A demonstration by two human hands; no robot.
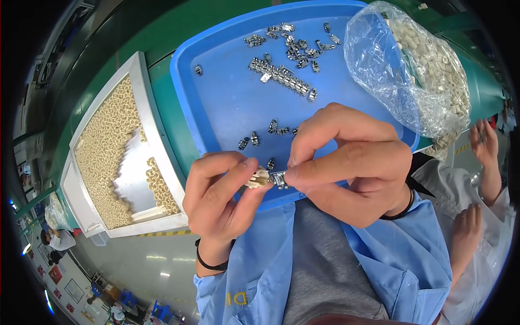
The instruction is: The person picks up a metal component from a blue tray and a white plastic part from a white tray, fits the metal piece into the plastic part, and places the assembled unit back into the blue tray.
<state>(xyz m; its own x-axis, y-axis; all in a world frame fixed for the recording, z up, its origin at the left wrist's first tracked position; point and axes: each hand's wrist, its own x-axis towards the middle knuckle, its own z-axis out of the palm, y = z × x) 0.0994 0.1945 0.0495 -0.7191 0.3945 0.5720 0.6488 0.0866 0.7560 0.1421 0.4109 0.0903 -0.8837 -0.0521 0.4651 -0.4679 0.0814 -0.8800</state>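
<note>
Between the thumb and fingers of my left hand (219, 195) is a small cream-coloured ribbed part (258, 180). My right hand (349, 165) pinches a small shiny metal clip-like piece (278, 180) by its right end. The two parts meet, or nearly so, above the near edge of a blue tray (233, 108); how far one sits inside the other cannot be made out. Several similar metal pieces lie close beyond my fingers, one of them a loose metal piece (254, 138). A row of metal pieces (287, 80) lies farther back in the tray.
Scattered metal pieces (295, 50) lie at the tray's far side. A clear plastic bag (374, 54) with many cream parts rests over its right edge. Left stands a pale-framed tray (157, 119) of cream rings. At far right are another person's hands (483, 142).
</note>
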